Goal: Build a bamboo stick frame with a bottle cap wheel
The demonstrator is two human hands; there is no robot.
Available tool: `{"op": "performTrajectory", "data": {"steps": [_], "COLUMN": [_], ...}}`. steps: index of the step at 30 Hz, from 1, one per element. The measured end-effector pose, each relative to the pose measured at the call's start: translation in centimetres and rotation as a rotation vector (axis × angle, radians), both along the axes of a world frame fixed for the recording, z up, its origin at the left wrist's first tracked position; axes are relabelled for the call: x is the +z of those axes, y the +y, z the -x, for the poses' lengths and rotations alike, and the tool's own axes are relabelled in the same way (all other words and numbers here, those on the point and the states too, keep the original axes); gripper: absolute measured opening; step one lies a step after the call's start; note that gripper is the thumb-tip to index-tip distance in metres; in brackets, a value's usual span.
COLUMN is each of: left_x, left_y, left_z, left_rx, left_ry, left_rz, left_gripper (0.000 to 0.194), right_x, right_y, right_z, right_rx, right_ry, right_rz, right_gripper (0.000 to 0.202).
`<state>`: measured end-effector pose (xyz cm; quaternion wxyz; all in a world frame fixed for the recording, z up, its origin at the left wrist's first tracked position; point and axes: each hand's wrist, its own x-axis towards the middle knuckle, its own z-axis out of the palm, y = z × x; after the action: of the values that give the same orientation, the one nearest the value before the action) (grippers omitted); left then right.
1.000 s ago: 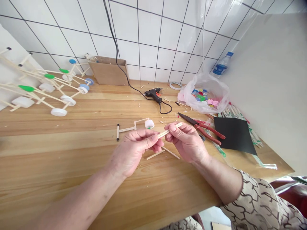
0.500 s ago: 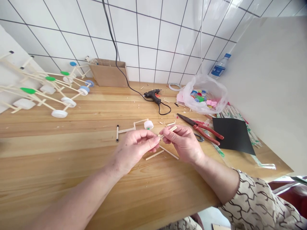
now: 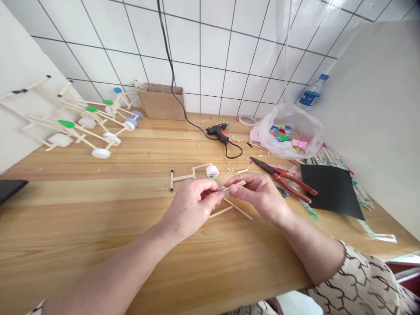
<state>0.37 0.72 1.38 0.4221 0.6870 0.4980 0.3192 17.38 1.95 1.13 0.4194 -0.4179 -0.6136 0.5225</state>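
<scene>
Between my two hands, over the middle of the table, are short pale wooden sticks (image 3: 238, 185). My left hand (image 3: 199, 202) pinches their left end, and my right hand (image 3: 259, 195) grips the right end between thumb and fingers. How many sticks there are is hard to make out. Just below the hands, two loose wooden sticks (image 3: 241, 210) lie on the tabletop. Behind my left hand lies a small stick frame (image 3: 183, 177) with a black-tipped crossbar, and a white bottle cap (image 3: 212, 171) sits at its right end.
Pliers with red handles (image 3: 285, 177) and a black sheet (image 3: 331, 190) lie right of my hands. Farther back are a glue gun (image 3: 218, 132), a tape roll (image 3: 247, 120), a plastic bag of caps (image 3: 288, 131) and a cardboard box (image 3: 162, 103). Stick-built cars (image 3: 85, 127) stand left.
The camera view has turned slightly left, so everything appears shifted to the right, and a dark object shows at the left edge. Both hands keep hold of the sticks, nearly unmoved.
</scene>
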Motion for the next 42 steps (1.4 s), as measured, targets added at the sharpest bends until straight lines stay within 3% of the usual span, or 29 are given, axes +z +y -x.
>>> {"op": "performTrajectory", "data": {"steps": [6,11,17,21,28,35,39,42], "left_x": [-0.2,-1.1,-1.6,-1.6,-2.3,-2.4,-1.8,-1.2], "left_y": [0.4,0.8,1.0,1.0,0.5,0.3,0.9,1.5], "left_z": [0.2,0.4,0.6,0.4,-0.1,0.4,1.4,2.1], "left_rx": [0.001,-0.056,-0.096,-0.074,-0.101,-0.159,-0.251,-0.260], "left_ry": [0.179,0.429,0.565,0.513,0.226,0.326,0.426,0.529], "left_rz": [-0.165,-0.294,-0.316,-0.282,-0.378,-0.399,-0.299,-0.258], "left_gripper": [0.020,0.022,0.018,0.018,0.017,0.024,0.024,0.025], "right_x": [0.7,0.0,-1.0,-0.9,-1.1,-1.0,-0.3,0.2], "right_y": [0.1,0.2,0.5,0.5,0.1,-0.5,-0.1,0.6], "right_z": [-0.3,-0.8,-1.4,-1.5,-1.5,-0.7,-0.6,-1.0], "right_rx": [0.029,0.152,0.191,0.154,0.157,0.194,0.232,0.155], "right_ry": [-0.475,-0.726,-0.905,-0.917,-0.929,-0.888,-0.708,-0.617], "right_rz": [-0.370,-0.589,-0.741,-0.818,-0.820,-0.778,-0.605,-0.473], "right_gripper": [0.018,0.024,0.024,0.028,0.029,0.025,0.028,0.027]}}
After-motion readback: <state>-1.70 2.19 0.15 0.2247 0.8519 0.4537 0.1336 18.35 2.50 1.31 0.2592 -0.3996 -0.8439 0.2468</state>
